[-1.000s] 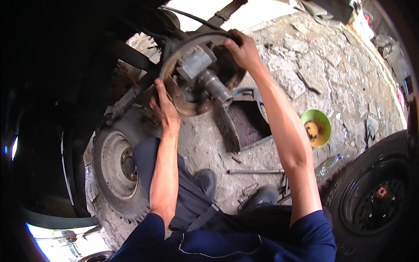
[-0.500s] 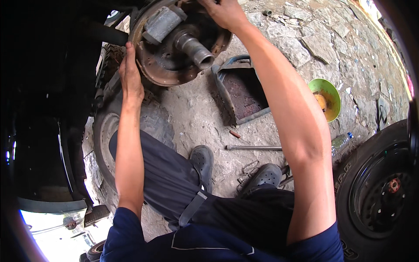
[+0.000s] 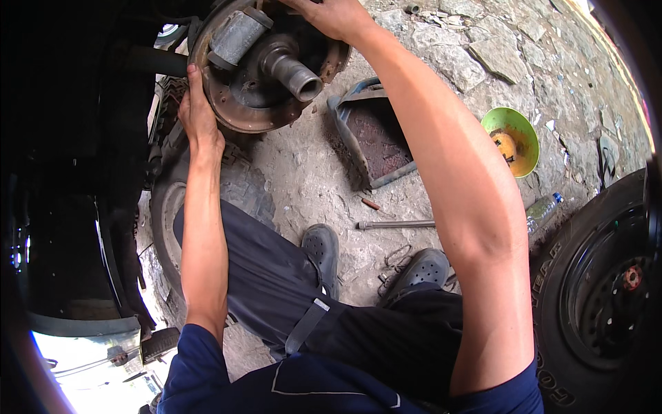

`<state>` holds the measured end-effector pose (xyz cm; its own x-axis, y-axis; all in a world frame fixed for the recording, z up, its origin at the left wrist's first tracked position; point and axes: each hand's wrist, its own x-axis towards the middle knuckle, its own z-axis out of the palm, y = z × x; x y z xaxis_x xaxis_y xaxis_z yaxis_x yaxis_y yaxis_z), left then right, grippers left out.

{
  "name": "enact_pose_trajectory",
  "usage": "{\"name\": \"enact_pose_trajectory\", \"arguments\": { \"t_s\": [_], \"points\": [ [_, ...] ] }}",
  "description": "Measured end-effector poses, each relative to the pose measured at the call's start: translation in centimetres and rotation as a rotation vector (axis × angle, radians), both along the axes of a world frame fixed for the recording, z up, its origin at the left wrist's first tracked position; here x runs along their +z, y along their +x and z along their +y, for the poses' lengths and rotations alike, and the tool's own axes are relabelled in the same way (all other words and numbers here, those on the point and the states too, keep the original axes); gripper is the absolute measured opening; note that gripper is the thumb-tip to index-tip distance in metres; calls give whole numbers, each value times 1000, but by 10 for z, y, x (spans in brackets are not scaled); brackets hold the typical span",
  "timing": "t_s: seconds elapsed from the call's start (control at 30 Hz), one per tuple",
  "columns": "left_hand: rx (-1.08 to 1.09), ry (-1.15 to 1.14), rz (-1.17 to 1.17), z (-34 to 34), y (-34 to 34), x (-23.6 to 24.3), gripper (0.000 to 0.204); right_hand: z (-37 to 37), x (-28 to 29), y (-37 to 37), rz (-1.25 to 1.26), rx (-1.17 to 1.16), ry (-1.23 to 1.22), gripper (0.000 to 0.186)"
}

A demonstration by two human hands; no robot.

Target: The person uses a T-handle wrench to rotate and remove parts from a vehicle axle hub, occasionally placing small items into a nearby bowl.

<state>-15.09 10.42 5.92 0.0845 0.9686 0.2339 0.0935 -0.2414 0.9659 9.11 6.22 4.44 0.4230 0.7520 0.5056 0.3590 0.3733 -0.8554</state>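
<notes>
round backing plate [image 3: 238, 107] at upper left of frame. left hand [image 3: 201, 121] grips its left edge; right hand [image 3: 338, 19] touches the upper rim, fingertips cut off, closure not determinable. assembly appears largely stripped: spindle [image 3: 293, 74] bare, grey cylinder [image 3: 240, 38] mounted; remaining work cannot be told. plate rusted, pitted; spindle smooth, hollow, stepped.

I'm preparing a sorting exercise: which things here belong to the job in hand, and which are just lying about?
Likely belonging:
Round metal plate, left hand and right hand at its edge
Hollow shaft
Grey cylinder

Seemingly lying about:
Green bowl
Plastic bottle
Metal bar
Dark pan
Black wheel at right
</notes>
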Motion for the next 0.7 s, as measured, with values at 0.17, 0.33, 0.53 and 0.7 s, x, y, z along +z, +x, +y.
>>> {"name": "enact_pose_trajectory", "arguments": {
  "t_s": [0.17,0.33,0.53,0.7],
  "points": [
    [-12,22,0,6,-9,-6,64,-11,-1,-7,34,-3,30,73],
    [-159,115,14,3,-11,-9,62,-9,-19,18,-20,-238,-81,60],
    [-156,348,368,-13,-33,-19,64,-64,-101,62,-618,-423,-449,42],
    [72,360,276,-52,-36,-57,77,-170,-186,35,-1124,368,-1170,29]
  ]
}}
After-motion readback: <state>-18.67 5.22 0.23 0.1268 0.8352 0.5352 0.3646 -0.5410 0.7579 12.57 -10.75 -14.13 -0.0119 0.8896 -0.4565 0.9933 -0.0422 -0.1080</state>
